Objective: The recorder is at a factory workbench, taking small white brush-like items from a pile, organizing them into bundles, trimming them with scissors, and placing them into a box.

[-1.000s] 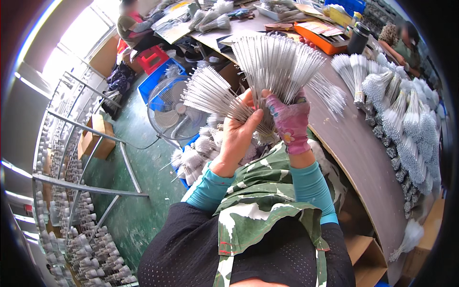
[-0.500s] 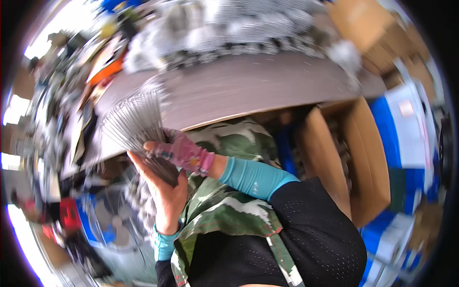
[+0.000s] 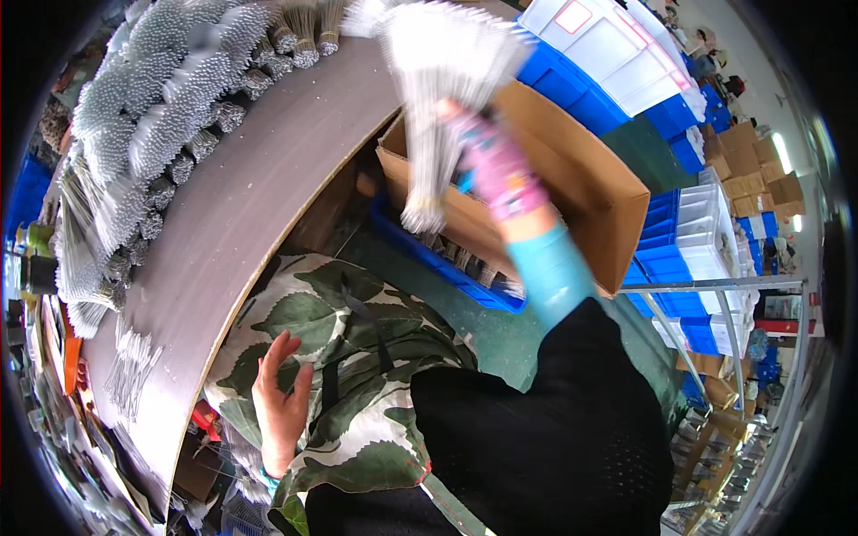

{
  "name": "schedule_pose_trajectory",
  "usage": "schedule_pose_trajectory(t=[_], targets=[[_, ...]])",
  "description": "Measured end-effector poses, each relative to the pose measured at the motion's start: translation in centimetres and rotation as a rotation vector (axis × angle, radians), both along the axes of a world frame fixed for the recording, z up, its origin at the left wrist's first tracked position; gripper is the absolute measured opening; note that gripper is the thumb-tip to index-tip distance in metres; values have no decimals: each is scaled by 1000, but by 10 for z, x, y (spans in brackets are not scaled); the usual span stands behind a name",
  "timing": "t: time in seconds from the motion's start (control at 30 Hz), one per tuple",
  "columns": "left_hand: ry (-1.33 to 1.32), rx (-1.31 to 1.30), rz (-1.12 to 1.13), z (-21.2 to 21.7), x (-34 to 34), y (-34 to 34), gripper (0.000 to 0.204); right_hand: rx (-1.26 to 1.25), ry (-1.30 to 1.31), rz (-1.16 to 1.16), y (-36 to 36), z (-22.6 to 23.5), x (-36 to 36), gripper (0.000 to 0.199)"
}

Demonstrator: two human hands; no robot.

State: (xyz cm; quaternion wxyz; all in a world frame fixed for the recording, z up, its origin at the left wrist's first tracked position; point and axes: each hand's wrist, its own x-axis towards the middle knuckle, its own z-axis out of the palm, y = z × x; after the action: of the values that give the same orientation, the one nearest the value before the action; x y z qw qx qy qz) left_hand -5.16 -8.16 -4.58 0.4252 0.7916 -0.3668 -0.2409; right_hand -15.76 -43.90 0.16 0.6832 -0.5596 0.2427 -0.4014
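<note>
My right hand [image 3: 496,170], in a pink flowered glove, grips a bundle of thin silvery wire rods [image 3: 429,116] round its narrower part. The bundle is fanned wide at the top, blurred by motion, and held over the near side of an open cardboard box [image 3: 594,179]. My left hand [image 3: 281,397] is bare and holds nothing. Its fingers are apart above my camouflage apron [image 3: 344,299], near the table's edge. On the brown table [image 3: 259,170], many similar bundles [image 3: 170,98] are heaped along the far left side.
A few loose rods [image 3: 134,371] lie on the table's near left part. Beneath the cardboard box, a blue tray [image 3: 509,299] holds more rods. Blue and white crates [image 3: 617,54] are stacked behind the box. A metal frame [image 3: 715,286] stands at the right.
The view has swung right. My right hand has carried the bundle from in front of me across to the cardboard box. My left hand has let go of the bundle.
</note>
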Motion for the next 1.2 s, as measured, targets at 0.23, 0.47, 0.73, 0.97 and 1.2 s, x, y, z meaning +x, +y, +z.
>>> schedule_pose_trajectory(t=[0.23, 0.47, 0.73, 0.97, 1.2], targets=[[-66, 125, -19, -7, 5, -29, 45, -607, 722, -87, -139, -26, -75, 52], [-46, 258, 79, -23, 12, -17, 43, -962, 1759, 264, -150, -105, -125, 41], [-5, 316, 88, -40, 13, -27, 42, -1299, 1787, 805, -161, -213, -219, 31], [-77, 408, 94, -51, 15, -14, 45, -1202, 1822, 543, -138, -300, -262, 21], [-224, 354, 82, -27, 18, -8, 40, -955, 2156, 961, -152, -289, -240, 36]])
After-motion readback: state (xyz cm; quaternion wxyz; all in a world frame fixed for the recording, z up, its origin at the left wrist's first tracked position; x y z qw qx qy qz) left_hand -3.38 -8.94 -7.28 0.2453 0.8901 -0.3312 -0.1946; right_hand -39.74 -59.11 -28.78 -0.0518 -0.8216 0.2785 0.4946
